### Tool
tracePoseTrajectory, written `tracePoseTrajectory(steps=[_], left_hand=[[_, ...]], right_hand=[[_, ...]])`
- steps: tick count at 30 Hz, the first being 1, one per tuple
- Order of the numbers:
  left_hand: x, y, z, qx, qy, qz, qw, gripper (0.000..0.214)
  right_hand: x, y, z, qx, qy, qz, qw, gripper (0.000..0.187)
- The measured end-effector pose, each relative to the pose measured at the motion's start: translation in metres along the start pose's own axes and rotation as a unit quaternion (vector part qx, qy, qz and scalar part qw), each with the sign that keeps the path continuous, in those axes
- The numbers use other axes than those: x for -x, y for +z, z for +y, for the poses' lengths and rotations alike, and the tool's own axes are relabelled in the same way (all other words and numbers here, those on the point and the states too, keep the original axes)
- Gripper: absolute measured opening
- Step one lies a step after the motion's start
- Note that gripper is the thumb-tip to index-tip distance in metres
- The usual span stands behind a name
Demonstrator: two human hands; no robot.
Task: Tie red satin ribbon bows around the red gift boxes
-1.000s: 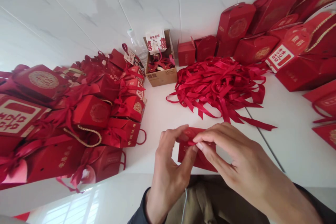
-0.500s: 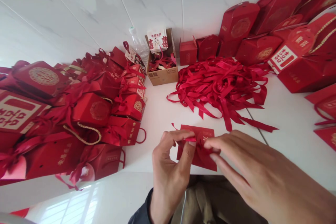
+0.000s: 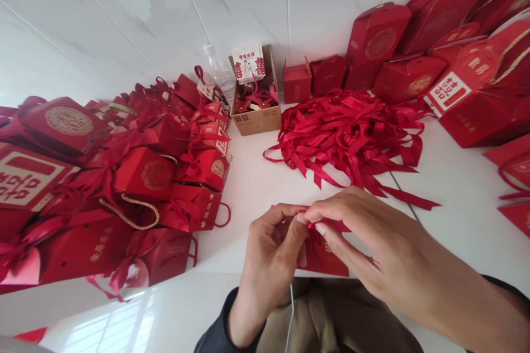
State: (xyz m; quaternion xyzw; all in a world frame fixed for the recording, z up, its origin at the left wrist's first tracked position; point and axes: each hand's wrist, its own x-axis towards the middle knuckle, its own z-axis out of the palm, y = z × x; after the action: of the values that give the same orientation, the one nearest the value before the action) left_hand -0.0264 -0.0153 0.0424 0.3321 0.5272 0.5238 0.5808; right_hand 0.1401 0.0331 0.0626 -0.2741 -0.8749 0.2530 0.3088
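A small red gift box [image 3: 331,262] with gold print lies near the table's front edge, partly covered by my hands. My left hand [image 3: 273,253] pinches a red ribbon [image 3: 312,226] between thumb and index finger above the box's left part. From the right, my right hand [image 3: 372,237] meets it, its thumb and index finger closed on the same ribbon. The fingertips of both hands nearly touch, and most of the ribbon there is hidden behind them.
Beyond my hands lies a heap of loose red ribbons [image 3: 351,132]. Many red boxes with bows [image 3: 144,171] crowd the left side; more red boxes [image 3: 476,105] stand at right. An open cardboard box [image 3: 259,121] and a clear bottle [image 3: 219,71] stand by the tiled wall.
My right hand has moved left and up to my left hand's fingertips, closing on the ribbon there. The red box has shifted slightly toward me and right.
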Motion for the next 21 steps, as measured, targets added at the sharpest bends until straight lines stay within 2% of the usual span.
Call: tracePoseTrajectory(steps=[7, 13, 18, 21], left_hand=[[0.0003, -0.0055, -0.0033, 0.001, -0.010, 0.036, 0.999, 0.033], [-0.0030, -0.0004, -0.0029, 0.024, -0.029, -0.005, 0.999, 0.039], [-0.0016, -0.0007, -0.0024, 0.002, -0.041, -0.036, 0.999, 0.043], [0.0016, -0.0024, -0.0037, -0.010, -0.037, -0.032, 0.999, 0.043]], right_hand=[[0.0030, 0.0008, 0.0074, 0.035, 0.009, 0.017, 0.999, 0.015], [-0.0011, -0.0024, -0.0015, -0.029, -0.004, -0.033, 0.999, 0.026], [-0.0055, -0.0006, 0.0016, -0.041, 0.012, -0.028, 0.999, 0.025], [-0.0067, -0.0003, 0.0042, -0.039, 0.032, -0.017, 0.999, 0.023]])
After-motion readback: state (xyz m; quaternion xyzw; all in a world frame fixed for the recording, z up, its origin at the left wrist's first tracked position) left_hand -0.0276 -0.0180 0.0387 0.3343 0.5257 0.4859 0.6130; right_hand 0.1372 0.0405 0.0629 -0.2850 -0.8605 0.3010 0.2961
